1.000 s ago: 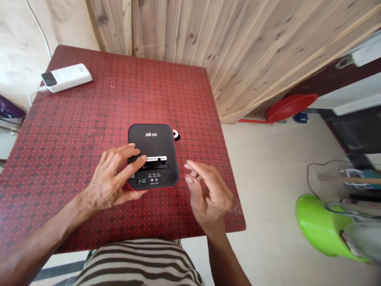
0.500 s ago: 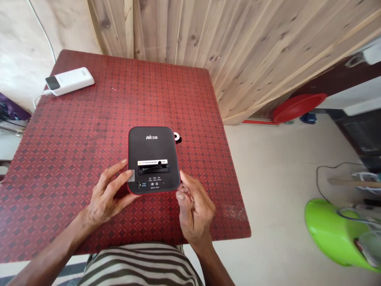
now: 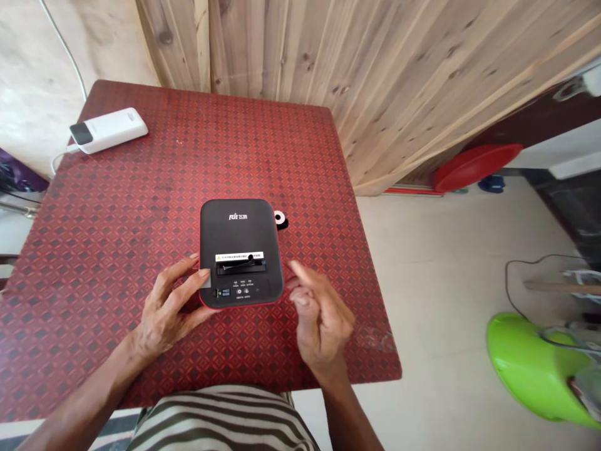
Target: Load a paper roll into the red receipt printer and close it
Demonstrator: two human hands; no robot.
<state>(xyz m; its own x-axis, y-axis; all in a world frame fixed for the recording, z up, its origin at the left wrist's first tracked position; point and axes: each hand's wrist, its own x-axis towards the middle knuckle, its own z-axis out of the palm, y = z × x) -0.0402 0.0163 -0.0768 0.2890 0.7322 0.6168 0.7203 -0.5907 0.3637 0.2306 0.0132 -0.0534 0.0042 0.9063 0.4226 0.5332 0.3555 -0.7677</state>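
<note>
A black label or receipt printer (image 3: 241, 241) with red sides lies on the red patterned table (image 3: 225, 156). Its top carries a white logo, a warning strip, a slot with a thin black piece across it, and small buttons. My left hand (image 3: 171, 300) grips the printer's left front corner, fingertips on the edge and thumb at the front. Right of the printer, apart from it, is my right hand (image 3: 322, 313); its index finger points out, the other fingers are curled, and nothing shows in it. A small white ring with a black part (image 3: 280, 218) sits against the printer's far right side.
A white power bank (image 3: 110, 130) with a cable is at the table's far left corner. Wooden planks (image 3: 282, 50) form the wall behind. On the floor to the right stand a bright green plastic stool or tub (image 3: 521, 369) and a red basin (image 3: 476, 168).
My right hand has let go of the printer's right front corner and moved away to the right. My left hand and the printer stay in place.
</note>
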